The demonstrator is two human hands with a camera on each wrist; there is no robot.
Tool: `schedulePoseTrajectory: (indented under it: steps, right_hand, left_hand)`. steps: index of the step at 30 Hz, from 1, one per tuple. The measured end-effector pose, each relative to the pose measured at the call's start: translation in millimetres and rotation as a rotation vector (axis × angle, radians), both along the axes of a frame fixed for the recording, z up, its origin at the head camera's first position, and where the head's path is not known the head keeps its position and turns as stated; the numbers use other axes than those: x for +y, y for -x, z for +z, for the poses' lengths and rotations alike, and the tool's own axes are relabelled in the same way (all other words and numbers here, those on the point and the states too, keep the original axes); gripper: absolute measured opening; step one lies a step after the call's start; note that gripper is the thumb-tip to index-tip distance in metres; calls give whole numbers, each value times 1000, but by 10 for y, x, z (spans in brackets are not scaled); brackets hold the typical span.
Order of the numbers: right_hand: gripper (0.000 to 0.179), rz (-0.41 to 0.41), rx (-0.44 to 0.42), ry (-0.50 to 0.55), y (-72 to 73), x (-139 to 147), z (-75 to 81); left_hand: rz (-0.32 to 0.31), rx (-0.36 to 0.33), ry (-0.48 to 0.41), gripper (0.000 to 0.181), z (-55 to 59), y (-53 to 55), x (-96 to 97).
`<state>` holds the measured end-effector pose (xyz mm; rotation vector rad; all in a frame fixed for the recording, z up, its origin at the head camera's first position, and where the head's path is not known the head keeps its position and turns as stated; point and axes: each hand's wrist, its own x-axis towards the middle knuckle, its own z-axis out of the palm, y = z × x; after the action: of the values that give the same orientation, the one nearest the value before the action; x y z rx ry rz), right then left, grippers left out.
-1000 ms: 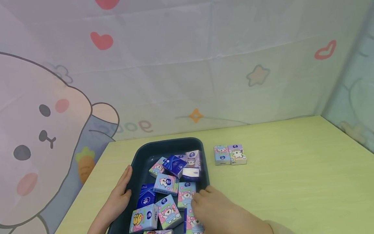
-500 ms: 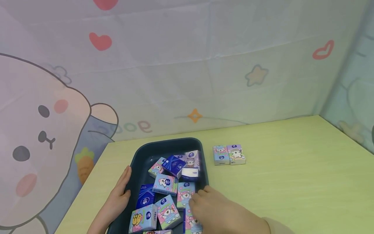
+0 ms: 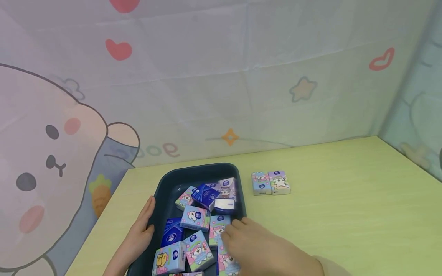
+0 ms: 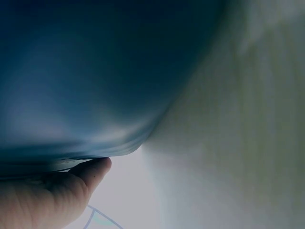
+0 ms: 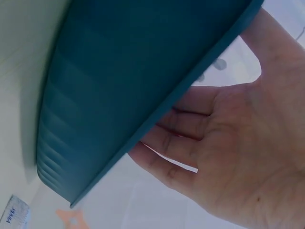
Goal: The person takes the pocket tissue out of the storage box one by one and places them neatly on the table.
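A dark teal tray (image 3: 195, 166) holds several small tissue packs in blue, pink and lilac prints. Along its left outer side rests my left hand (image 3: 137, 233), fingers straight against the wall; the left wrist view shows a fingertip of that hand (image 4: 59, 198) close under the rim. My right hand (image 3: 257, 243) reaches over the right rim with curled fingers and holds a pink-and-blue tissue pack (image 3: 225, 257) inside the tray. In the right wrist view, the tray wall (image 5: 119, 95) hides the fingertips of my right hand (image 5: 238, 148) and the pack.
Two tissue packs, one blue (image 3: 261, 184) and one lilac (image 3: 280, 183), stand side by side on the pale yellow table (image 3: 338, 199) right of the tray. A printed cloth (image 3: 207, 76) hangs behind the table. The tray's near end runs out of view.
My right hand has shifted slightly left, and the tissue pack at its fingers has moved slightly up, covering part of the dark blue edge beside it. The left hand stays against the tray.
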<state>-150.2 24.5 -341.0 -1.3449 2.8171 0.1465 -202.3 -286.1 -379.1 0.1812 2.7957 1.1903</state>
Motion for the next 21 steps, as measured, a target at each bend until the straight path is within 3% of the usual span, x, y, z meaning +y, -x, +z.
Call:
schedulePoseTrajectory:
  steps: [14, 21]
  right_hand:
    - [79, -99, -82, 142, -47, 153, 254]
    - [74, -153, -66, 204, 17, 325, 359]
  left_hand:
    - [4, -1, -3, 70, 11, -13, 4]
    - [2, -8, -7, 71, 10, -10, 6]
